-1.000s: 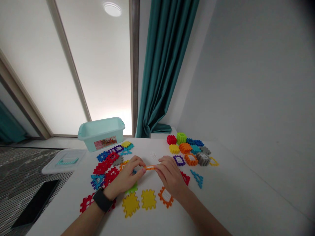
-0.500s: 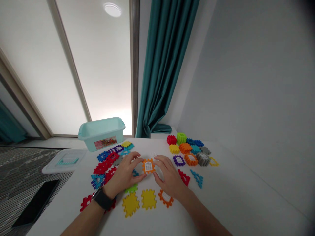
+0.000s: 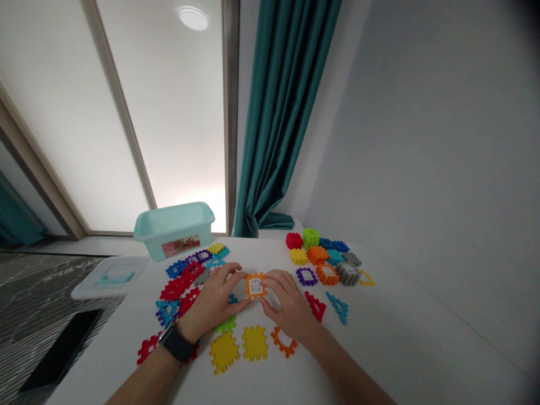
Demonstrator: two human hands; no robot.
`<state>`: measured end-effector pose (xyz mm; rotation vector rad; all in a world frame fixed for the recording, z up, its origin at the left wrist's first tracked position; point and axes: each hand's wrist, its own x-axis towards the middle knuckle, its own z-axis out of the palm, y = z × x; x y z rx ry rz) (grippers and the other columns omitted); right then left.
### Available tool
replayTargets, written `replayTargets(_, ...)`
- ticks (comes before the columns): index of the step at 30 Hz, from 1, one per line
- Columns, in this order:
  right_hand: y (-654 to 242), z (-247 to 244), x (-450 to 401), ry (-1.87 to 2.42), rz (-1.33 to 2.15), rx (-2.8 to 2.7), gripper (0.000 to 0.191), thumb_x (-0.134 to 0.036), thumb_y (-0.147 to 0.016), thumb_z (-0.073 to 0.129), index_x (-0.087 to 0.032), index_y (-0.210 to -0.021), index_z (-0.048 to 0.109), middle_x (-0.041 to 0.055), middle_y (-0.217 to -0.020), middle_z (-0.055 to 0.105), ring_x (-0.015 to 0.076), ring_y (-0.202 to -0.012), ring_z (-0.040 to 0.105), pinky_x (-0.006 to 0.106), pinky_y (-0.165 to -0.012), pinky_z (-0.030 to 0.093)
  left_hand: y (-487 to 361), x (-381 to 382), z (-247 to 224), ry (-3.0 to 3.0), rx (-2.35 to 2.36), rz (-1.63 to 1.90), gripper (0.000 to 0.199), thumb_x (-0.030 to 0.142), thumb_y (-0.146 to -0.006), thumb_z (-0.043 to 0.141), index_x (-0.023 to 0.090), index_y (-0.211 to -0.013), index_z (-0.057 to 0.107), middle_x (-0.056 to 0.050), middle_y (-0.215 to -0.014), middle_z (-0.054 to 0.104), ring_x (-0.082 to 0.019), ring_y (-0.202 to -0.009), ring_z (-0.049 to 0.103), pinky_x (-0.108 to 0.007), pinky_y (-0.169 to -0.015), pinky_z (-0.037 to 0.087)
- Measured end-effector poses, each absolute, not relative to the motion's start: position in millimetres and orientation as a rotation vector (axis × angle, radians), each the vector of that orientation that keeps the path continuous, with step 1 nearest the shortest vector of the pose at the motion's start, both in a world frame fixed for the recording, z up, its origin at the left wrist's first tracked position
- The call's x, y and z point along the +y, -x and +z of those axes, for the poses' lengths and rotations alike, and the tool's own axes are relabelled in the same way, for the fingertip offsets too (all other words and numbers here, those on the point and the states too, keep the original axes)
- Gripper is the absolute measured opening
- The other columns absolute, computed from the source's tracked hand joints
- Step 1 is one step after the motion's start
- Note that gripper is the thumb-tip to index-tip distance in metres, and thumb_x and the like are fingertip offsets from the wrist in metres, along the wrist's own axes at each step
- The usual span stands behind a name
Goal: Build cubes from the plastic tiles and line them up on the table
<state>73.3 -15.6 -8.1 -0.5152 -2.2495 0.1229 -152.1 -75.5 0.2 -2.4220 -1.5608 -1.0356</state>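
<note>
Across the white tabletop [image 3: 379, 332], left to right: mint plastic bin [image 3: 172, 239], red and blue waffle blocks [image 3: 175, 287], left hand [image 3: 213, 304], orange window tile [image 3: 255, 286], right hand [image 3: 287, 298], assorted waffle blocks [image 3: 327, 259]. Both hands are together, fingertips clamping the tile between them; yellow waffle tiles [image 3: 254, 342] lie nearer the viewer, just below the hands.

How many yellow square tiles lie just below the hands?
2. One yellow tile lies flat on the white table; a second yellow tile lies just right of it.
</note>
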Motion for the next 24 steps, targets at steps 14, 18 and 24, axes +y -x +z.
replayTargets(14, -78, -1, -19, 0.624, -0.04, -2.252, 0.024, -0.018, -0.093, 0.059, -0.023, -0.116, 0.061, 0.0115, -0.124, 0.062, 0.0275, -0.116, 0.057, 0.048, -0.097, 0.051, 135, -70, -1, 2.341, -1.593, -1.195, 0.044, 0.027, -0.082, 0.076, 0.024, -0.122, 0.059, -0.011, -0.122, 0.058, -0.029, -0.109, 0.06, -0.043, -0.092, 0.053)
replayTargets(18, -80, 1, -21, 0.665, -0.064, -2.216, 0.02, -0.02, -0.093, 0.06, -0.023, -0.112, 0.062, 0.0112, -0.121, 0.063, 0.0276, -0.114, 0.057, 0.048, -0.098, 0.049, 128, -69, 4, 2.358, -1.596, -1.181, 0.041, 0.03, -0.084, 0.074, 0.023, -0.121, 0.058, -0.011, -0.122, 0.058, -0.029, -0.108, 0.06, -0.045, -0.092, 0.053)
replayTargets(24, -89, 1, -23, 0.73, -0.114, -2.159, 0.02, -0.02, -0.091, 0.061, -0.023, -0.111, 0.064, 0.0111, -0.12, 0.064, 0.0275, -0.113, 0.057, 0.048, -0.098, 0.048, 114, -64, 11, 2.41, -1.59, -1.137, 0.04, 0.031, -0.085, 0.072, 0.023, -0.121, 0.056, -0.01, -0.121, 0.058, -0.028, -0.105, 0.06, -0.044, -0.09, 0.053)
